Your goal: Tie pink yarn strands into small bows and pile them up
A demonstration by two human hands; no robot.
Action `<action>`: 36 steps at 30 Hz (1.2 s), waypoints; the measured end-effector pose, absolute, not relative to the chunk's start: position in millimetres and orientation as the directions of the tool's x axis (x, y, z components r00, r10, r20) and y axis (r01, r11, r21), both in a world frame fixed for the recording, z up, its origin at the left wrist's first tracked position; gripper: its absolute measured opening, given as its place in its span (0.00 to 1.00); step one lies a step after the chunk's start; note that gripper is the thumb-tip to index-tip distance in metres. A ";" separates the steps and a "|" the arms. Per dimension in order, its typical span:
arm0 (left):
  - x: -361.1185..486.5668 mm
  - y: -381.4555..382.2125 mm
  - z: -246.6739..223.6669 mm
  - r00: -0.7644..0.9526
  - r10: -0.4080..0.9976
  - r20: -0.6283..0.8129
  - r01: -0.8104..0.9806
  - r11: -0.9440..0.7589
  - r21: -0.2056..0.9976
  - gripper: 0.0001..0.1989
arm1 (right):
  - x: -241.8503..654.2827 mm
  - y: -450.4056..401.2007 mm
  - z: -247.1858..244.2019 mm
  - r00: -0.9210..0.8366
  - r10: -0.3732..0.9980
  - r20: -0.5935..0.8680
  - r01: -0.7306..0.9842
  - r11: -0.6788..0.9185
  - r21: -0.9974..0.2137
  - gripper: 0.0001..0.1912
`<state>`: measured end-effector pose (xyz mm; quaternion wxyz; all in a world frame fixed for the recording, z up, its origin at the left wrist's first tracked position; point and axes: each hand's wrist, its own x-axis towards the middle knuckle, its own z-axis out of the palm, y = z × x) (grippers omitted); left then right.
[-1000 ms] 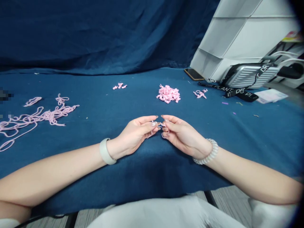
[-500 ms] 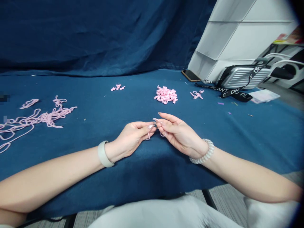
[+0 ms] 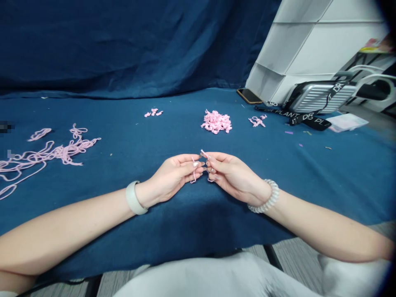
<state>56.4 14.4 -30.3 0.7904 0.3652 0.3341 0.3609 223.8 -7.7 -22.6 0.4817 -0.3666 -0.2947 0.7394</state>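
Note:
My left hand [image 3: 175, 175] pinches a short piece of pink yarn [image 3: 194, 177] between thumb and fingers, and one end of it dangles below. Close beside it, my right hand [image 3: 233, 173] is closed on pink yarn too, with a tip poking up past the thumb. Fingers cover the middle, so I cannot tell whether both hold the same strand. Beyond the hands lies a heap of small pink yarn knots [image 3: 216, 122]. A smaller group of pink yarn bits [image 3: 153, 112] sits to its left, and a few loose yarn pieces [image 3: 257, 121] to its right.
A tangle of long pink yarn [image 3: 66, 152] spreads over the blue cloth [image 3: 130, 136] at left, near a small yarn bundle [image 3: 40, 134]. At the back right are a phone [image 3: 249, 96], a silver case [image 3: 324, 97], a black lettered strap [image 3: 312, 122] and white boxes [image 3: 309, 45].
The fingertips have shifted slightly. My right forefinger has come down from its raised position, and the yarn end at my right thumb now points up more. A yarn tip shows above my left thumb.

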 end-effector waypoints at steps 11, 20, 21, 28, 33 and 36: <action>56.6 16.0 -34.9 0.519 0.832 -0.197 -0.340 0.412 0.845 0.05 | 220.5 -10.3 -21.6 -0.359 0.892 -0.275 -0.422 -0.418 -0.804 0.11; 57.3 14.8 -34.2 0.545 0.825 -0.146 -0.351 0.384 0.854 0.03 | 216.4 -8.1 -21.9 -0.412 0.867 -0.282 -0.365 -0.440 -0.820 0.14; 57.4 14.8 -34.6 0.545 0.826 -0.144 -0.356 0.384 0.852 0.03 | 216.3 -8.2 -22.1 -0.409 0.868 -0.283 -0.363 -0.439 -0.822 0.15; 59.1 15.4 -36.6 0.549 0.825 -0.134 -0.360 0.379 0.852 0.05 | 213.7 -7.4 -25.0 -0.390 0.872 -0.295 -0.353 -0.438 -0.827 0.15; 59.5 15.4 -35.4 0.543 0.830 -0.126 -0.353 0.362 0.863 0.05 | 210.1 -6.9 -25.9 -0.359 0.880 -0.312 -0.352 -0.437 -0.828 0.16; 59.5 15.3 -34.8 0.549 0.828 -0.116 -0.340 0.348 0.874 0.04 | 208.3 -8.7 -23.7 -0.306 0.904 -0.298 -0.363 -0.401 -0.841 0.16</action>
